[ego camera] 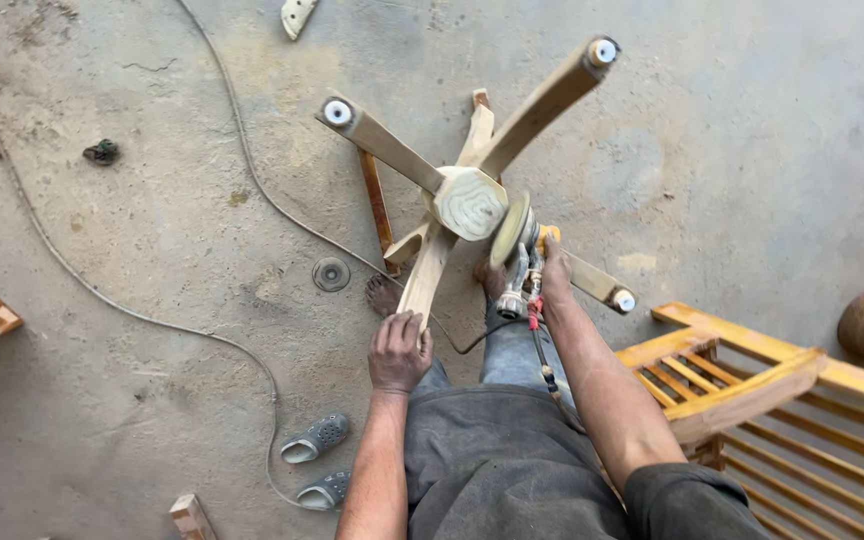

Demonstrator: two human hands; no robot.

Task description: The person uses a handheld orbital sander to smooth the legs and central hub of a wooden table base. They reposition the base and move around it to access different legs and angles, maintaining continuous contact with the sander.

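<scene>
Down at the lower middle, the left hand is curled over the end of one wooden leg, fingers wrapped around the tip and knuckles up, pressing it steady. That leg belongs to an upturned wooden chair base, a star of pale spokes meeting at an octagonal hub, which stands just ahead of the person's knees. Three spoke ends carry white round caps: one far left at the top, one at the upper right, one at the lower right.

Just right of the hub, the right hand is closed around the body of an angle grinder, fingers clamped on the housing. Its sanding disc stands on edge, touching or nearly touching the hub's right side; the exact contact cannot be told. A black cord runs from the tool back along the right forearm.

Around them, on the dusty concrete floor, a long grey cable snakes in from the upper left and passes behind the base. A small round disc lies on the floor left of the base, and a pair of grey sandals sits at the lower left. A yellow slatted wooden frame crowds in close beside the right elbow.
</scene>
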